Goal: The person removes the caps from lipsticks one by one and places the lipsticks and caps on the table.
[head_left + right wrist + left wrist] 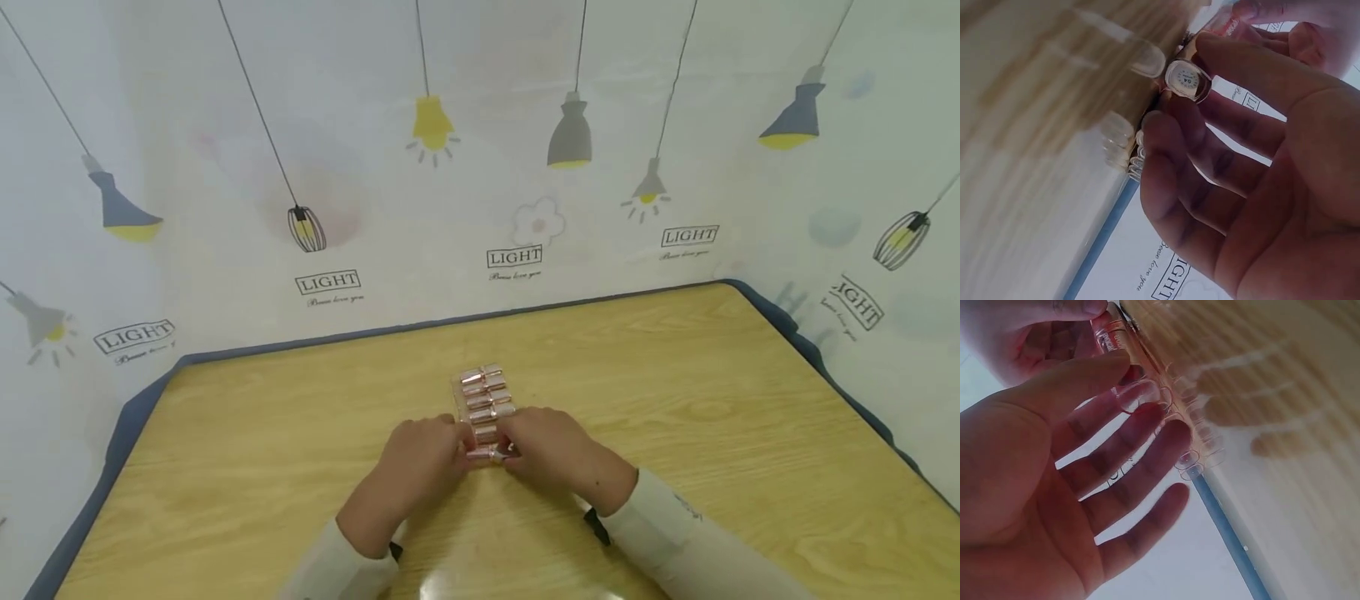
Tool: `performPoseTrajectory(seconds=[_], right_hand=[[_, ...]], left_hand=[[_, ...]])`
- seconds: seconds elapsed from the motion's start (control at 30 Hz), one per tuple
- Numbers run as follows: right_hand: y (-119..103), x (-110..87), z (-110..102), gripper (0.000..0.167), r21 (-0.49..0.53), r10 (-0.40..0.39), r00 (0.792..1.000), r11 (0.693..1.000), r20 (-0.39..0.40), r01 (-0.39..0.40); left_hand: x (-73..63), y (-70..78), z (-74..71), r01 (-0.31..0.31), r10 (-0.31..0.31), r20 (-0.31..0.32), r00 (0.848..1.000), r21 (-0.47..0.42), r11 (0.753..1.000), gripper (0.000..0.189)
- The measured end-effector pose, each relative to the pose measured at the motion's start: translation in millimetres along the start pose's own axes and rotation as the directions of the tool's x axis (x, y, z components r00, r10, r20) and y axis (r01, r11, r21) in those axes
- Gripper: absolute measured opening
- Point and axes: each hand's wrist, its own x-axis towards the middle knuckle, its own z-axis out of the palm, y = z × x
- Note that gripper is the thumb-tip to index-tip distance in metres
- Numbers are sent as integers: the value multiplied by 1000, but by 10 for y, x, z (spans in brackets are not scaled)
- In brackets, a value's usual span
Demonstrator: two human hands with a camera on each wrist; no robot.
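I log remotely: left hand [423,454] pinches the 9 o'clock end, right hand [551,446] the 3 o'clock end, of one pinkish tube [481,455], long axis nine-to-three, neither hand nearer. Beyond, towards 12 o'clock: a row of similar tubes [487,400].

I see pale cream sleeves [341,567] that stop short of the bare left hand [423,454] and bare right hand [551,443], a small dark marking [687,506] on the right sleeve [667,533] near its edge, and a black piece [597,527] beside each.
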Motion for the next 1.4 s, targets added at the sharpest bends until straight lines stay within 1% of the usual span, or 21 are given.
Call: performPoseTrajectory(seconds=[0.1,0.23,0.27,0.33,0.43,0.5,0.57,0.67,0.8,0.9,1.03,1.17,1.27,1.4], right_hand=[[-14,-1,-22,12,-22,-3,1000,1000,-12,3],[-45,-33,-108,10,-50,23,999,998,-33,-24],[-58,-50,-145,10,-52,26,999,998,-41,-28],[-83,-90,-229,11,-58,25,997,998,-71,-30],[-118,-157,-349,13,-68,1,992,998,-130,-10],[-138,-199,-404,14,-71,-21,985,997,-169,9],[-156,-234,-433,14,-69,-37,981,997,-191,24],[-186,-270,-456,15,-63,-56,977,997,-204,44],[-213,-281,-476,19,-65,-65,974,997,-218,51],[-217,-281,-473,23,-65,-65,974,997,-219,51],[-216,-289,-459,27,-71,-83,974,995,-210,69],[-220,-286,-464,24,-92,-103,970,992,-222,84],[-226,-290,-473,23,-87,-97,974,993,-204,81],[-231,-290,-481,26,-73,-88,982,994,-167,77]], left_hand=[[2,10,-44,-11,12,-25,1000,51,999,5],[-17,36,-130,-9,12,-50,999,56,998,12],[-26,42,-157,-13,16,-69,997,55,998,15],[-43,54,-215,-22,30,-130,991,63,998,18],[-72,80,-299,-38,58,-222,973,93,995,24],[-95,109,-341,-41,66,-248,966,103,994,29],[-117,142,-369,-41,66,-253,965,103,994,32],[-138,179,-402,-41,62,-260,964,87,995,33],[-140,196,-437,-52,72,-303,950,72,996,28],[-150,198,-441,-61,78,-315,946,64,996,28],[-172,202,-435,-65,81,-300,951,62,996,29],[-177,210,-451,-81,97,-302,948,64,995,30],[-189,214,-465,-89,95,-299,949,33,995,28],[-214,210,-471,-82,76,-276,958,-9,997,26]])
